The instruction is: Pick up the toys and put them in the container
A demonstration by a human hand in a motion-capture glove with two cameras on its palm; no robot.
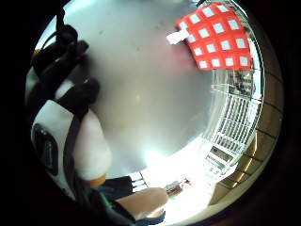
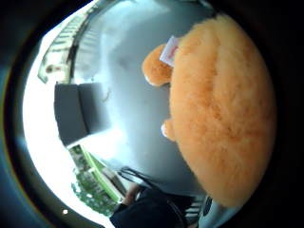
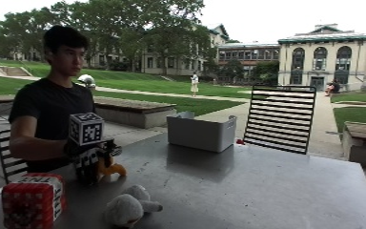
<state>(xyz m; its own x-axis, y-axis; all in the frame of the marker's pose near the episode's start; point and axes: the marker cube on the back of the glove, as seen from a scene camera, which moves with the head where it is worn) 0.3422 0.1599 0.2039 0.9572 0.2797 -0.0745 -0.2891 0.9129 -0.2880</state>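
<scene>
My gloved right hand (image 3: 89,160) is low over the near left part of the metal table (image 3: 246,186), its fingers (image 1: 66,61) curled round an orange plush toy (image 3: 113,169). That toy fills much of the thumb side palm view (image 2: 218,109). A red cube toy with white squares (image 3: 34,200) (image 1: 216,35) stands at the table's front left corner. A white and grey plush toy (image 3: 129,206) lies in front of the hand. The grey container (image 3: 200,131) (image 2: 80,114) stands open at the far side of the table, well away from the hand.
A black slatted chair (image 3: 279,119) (image 1: 233,122) stands behind the table, to the right of the container. A small red object (image 3: 240,141) lies by the container's right corner. The person sits at the table's left end.
</scene>
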